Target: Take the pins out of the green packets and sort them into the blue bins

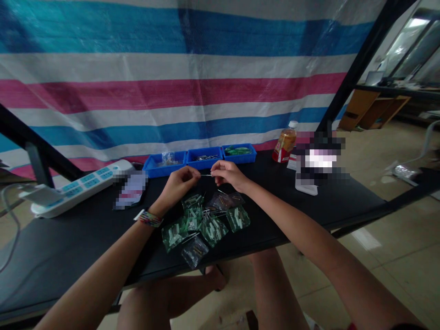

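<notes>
My left hand (184, 181) and my right hand (228, 175) meet above the middle of the table, fingers pinched. Between their fingertips runs a thin metal rod (206, 175), held from both ends; its exact kind is too small to make out. Just below lie several small green plastic packets (213, 228) with pale sticks inside. Among them is a clear packet (195, 251) with brass-coloured pieces, and a brownish packet (222, 200) is at the back of the pile. Loose thin rods poke out between the packets.
Three joined blue trays stand behind my hands: one with a clear bag (164, 170), one with metal rods (205, 163), one with green packets (239, 158). A power strip (82, 185) is at left. A drink bottle (284, 143) and a partly blurred white object (306, 188) are at right.
</notes>
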`<state>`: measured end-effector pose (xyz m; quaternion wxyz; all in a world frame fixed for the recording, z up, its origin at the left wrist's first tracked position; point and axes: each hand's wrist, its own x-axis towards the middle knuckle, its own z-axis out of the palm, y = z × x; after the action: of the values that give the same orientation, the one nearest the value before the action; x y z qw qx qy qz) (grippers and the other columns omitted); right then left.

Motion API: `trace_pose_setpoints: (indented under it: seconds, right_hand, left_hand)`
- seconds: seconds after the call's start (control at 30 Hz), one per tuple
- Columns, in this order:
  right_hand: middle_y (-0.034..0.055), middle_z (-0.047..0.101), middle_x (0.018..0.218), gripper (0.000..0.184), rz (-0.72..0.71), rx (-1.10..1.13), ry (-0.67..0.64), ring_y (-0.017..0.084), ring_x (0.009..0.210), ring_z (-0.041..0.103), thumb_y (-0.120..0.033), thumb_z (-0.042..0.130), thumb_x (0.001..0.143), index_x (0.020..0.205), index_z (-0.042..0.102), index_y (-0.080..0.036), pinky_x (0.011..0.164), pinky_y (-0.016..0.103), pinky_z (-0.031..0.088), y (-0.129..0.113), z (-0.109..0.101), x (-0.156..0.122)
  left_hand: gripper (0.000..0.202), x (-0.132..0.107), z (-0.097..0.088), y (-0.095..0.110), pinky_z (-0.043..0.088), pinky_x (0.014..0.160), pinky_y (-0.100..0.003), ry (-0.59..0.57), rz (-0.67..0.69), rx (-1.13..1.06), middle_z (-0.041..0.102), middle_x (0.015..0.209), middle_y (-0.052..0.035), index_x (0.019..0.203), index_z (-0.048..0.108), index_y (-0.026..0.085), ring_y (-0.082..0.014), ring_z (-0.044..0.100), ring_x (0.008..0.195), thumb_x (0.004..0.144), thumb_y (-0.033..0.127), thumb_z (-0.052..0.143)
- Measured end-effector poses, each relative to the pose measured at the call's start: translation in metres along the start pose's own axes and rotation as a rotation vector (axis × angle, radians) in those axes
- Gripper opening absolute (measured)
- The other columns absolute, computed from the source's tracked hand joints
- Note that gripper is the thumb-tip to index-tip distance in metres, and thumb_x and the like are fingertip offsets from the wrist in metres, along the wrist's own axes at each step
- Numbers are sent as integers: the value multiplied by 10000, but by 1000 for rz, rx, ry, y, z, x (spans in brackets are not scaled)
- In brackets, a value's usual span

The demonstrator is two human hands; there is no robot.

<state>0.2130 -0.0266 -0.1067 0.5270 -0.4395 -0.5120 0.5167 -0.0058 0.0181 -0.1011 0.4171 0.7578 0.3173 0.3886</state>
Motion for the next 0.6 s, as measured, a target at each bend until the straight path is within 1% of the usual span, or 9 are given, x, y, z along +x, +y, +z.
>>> trace_pose_setpoints:
  seconds: [0.13,0.3,0.4,0.47,0.53,0.57,0.6]
  right_hand:
    - [-7,678,762,238,80,63,-41,110,581,617,-292,822,731,826,637,-177,520,238,572,-4,0,-3]
    - [-10,671,733,226,63,122,-50,127,619,647,-250,808,710,809,619,-175,577,273,621,-1,0,-3]
    - [-19,655,703,213,53,119,-30,127,617,640,-221,804,704,789,615,-172,580,276,625,2,1,-1]
    - [-21,652,690,194,32,120,26,121,611,636,-199,796,718,778,614,-171,582,266,622,1,1,1]
    - [-10,688,745,177,-15,160,104,117,635,654,-184,794,740,813,633,-171,627,264,635,-1,1,3]
    - [5,726,824,179,-34,197,125,120,668,677,-177,790,752,872,657,-175,667,275,648,-3,1,3]
    - [22,760,935,220,-46,237,129,127,709,704,-171,782,765,960,681,-186,706,291,660,-5,1,4]
  left_hand:
    - [301,-1,0,0,463,616,-254,23,-3,-10,663,765,-19,884,696,167,-144,585,662,807,443,790]
    - [294,-1,2,3,460,609,-248,10,8,-19,647,764,-11,873,684,168,-136,583,658,805,432,793]
    - [317,-2,3,6,465,591,-244,3,-7,-48,618,755,10,892,642,181,-132,588,642,804,439,803]
    - [335,-3,2,7,474,576,-245,19,-25,-80,608,767,21,923,610,191,-132,604,628,802,436,803]
    - [324,-3,1,6,488,575,-250,42,-37,-97,607,790,24,947,591,197,-133,623,625,811,419,784]
    - [309,-3,0,6,492,576,-251,52,-37,-98,606,798,24,949,587,197,-133,628,625,817,407,772]
    - [293,-3,0,5,494,576,-251,58,-35,-96,604,800,25,947,585,197,-132,630,625,819,395,760]
